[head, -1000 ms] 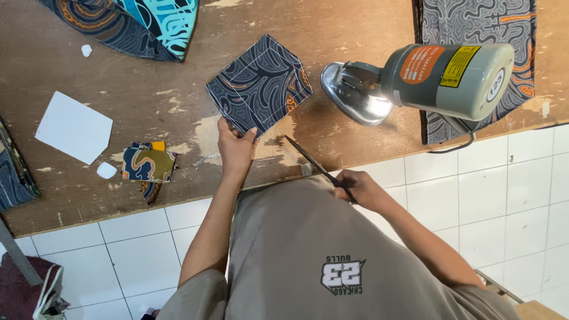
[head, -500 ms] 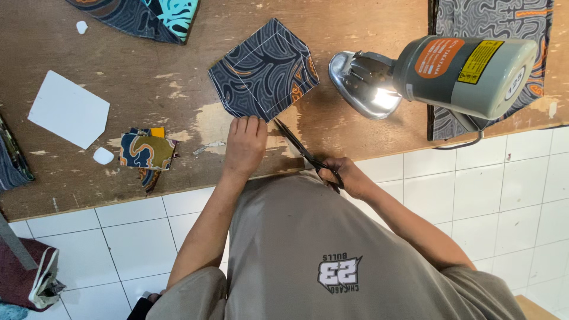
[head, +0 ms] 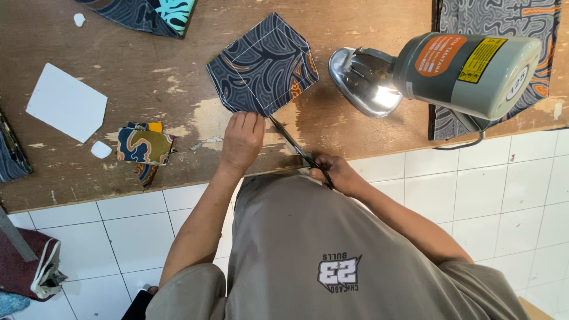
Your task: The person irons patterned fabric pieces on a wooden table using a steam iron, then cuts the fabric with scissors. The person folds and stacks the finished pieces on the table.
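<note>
My left hand (head: pixel 242 141) lies flat, fingers together, pressing down the near corner of a dark blue patterned fabric piece (head: pixel 262 66) that is spread out on the worn wooden surface (head: pixel 172 89). My right hand (head: pixel 336 173) is closed around the handles of a pair of scissors (head: pixel 296 148), right at the near edge of the surface; the blades point up toward the fabric, and their tip sits at its lower edge, just beside my left fingers. To the right of the fabric stands a grey electric cutting machine (head: pixel 450 71) with a shiny metal base, resting partly on another patterned cloth (head: pixel 504 18). To the left lie a white paper template (head: pixel 66 102), a small folded scrap of colourful fabric (head: pixel 143 145), and a white chalk piece (head: pixel 101 149) near it. Below the surface is white tiling (head: pixel 504 178).
</note>
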